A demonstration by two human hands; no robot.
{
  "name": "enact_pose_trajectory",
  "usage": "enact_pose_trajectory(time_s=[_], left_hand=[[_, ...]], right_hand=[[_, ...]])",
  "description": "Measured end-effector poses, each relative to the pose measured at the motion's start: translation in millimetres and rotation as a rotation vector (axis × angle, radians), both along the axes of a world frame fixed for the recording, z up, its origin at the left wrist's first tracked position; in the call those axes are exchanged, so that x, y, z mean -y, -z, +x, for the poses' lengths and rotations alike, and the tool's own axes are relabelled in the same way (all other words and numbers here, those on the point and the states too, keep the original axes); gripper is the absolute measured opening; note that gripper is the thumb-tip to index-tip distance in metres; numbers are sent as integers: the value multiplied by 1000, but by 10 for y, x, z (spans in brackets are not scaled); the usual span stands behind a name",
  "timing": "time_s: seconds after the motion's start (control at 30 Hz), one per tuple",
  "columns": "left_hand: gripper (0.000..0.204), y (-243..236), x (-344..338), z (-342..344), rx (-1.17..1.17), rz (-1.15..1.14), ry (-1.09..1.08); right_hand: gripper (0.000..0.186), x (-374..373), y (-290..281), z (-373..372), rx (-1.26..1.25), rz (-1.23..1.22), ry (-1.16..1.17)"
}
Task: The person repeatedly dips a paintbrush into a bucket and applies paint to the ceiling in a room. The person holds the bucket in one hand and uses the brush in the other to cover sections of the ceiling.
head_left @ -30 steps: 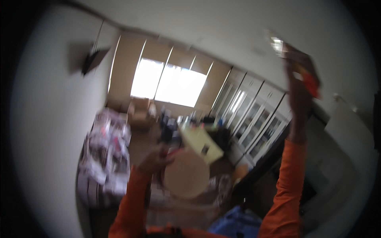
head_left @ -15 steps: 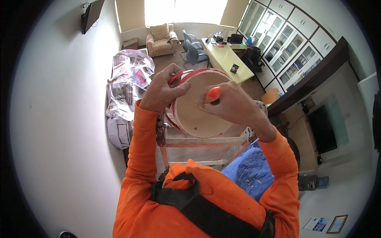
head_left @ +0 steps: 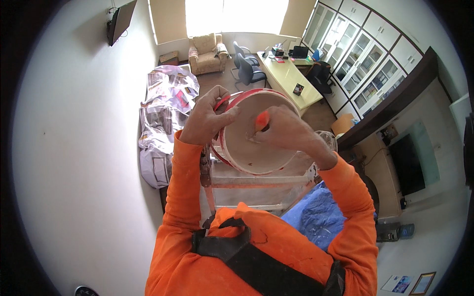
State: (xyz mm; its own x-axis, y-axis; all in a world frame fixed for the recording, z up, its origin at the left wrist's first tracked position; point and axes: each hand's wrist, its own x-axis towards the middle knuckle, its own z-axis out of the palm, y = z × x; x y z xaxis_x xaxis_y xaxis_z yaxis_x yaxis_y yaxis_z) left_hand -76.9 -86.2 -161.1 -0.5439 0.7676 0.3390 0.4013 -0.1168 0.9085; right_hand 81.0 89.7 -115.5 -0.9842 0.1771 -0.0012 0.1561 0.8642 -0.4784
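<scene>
The person in orange sleeves has the left hand (head_left: 207, 118) clamped on the left side of a red-rimmed bucket (head_left: 254, 155), thumb over the lip, and the right hand (head_left: 294, 132) curled round an orange-handled tool (head_left: 262, 119) at its mouth, though I can't make out the tool's tip. The bucket sits in front of the chest, above a paint-spattered ladder (head_left: 252, 182), and I can't tell whether it rests there. A blue sheet (head_left: 316, 214) lies near on the right, a plastic-draped sofa (head_left: 165, 118) stands left, and an armchair (head_left: 205, 63) and pale desk (head_left: 282, 79) stand far off.
</scene>
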Motion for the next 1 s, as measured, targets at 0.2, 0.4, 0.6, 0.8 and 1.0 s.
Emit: enact_pose_trajectory(time_s=[0.2,0.4,0.6,0.8,1.0], left_hand=[[40,-38,-38,55,49,48,-11],[38,-49,-24,52,55,26,-8],[38,-42,-62,24,75,-9,-24],[41,-11,-52,27,25,12,-62],[43,-5,-91,-105,173,54,-134]], right_hand=[[29,-100,-181,80,6,-173,-107],[29,-167,-328,113,-2,-432,-146],[22,-160,-439,180,12,-134,6],[18,-153,-446,213,25,-72,62],[17,-573,-486,484,-405,-785,198]])
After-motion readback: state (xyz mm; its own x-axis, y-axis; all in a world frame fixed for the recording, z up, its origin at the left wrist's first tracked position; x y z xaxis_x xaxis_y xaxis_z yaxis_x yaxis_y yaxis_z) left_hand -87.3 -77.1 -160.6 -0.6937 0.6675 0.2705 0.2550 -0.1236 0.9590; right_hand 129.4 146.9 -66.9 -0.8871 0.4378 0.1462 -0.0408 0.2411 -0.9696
